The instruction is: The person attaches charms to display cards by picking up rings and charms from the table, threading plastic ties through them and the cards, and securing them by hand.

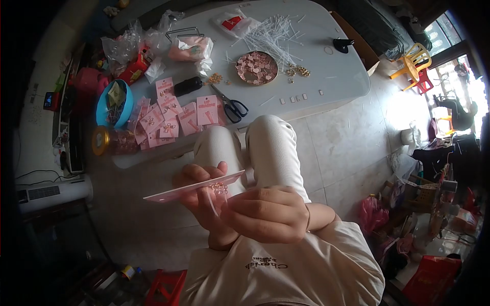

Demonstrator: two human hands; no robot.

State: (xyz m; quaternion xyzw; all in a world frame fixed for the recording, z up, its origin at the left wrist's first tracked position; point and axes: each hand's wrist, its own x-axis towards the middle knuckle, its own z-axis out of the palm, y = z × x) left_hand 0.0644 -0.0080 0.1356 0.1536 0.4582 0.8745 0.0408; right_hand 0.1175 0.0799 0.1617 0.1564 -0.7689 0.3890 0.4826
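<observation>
Above my lap, my left hand [190, 178] grips a thin pink card [171, 194], tilted nearly edge-on to me. A cluster of small shiny pink and gold beads [219, 187] sits at the card's near side. My right hand [270, 213] is closed in a pinch just below the beads, fingers pressed together. Between the hands shows a pale, translucent pink strip [213, 201]; whether my right fingers hold its end is hidden. On the table beyond my knees lie several similar pink cards [206, 109] with printing and small beaded pieces.
Black-handled scissors [235, 109] lie near the table's front edge. A round tray [277, 69] holds pink pieces, with gold beads [298, 70] beside it and white plastic strips [275, 35] behind. A blue bowl [100, 109] and gold-lidded jar [100, 140] stand left.
</observation>
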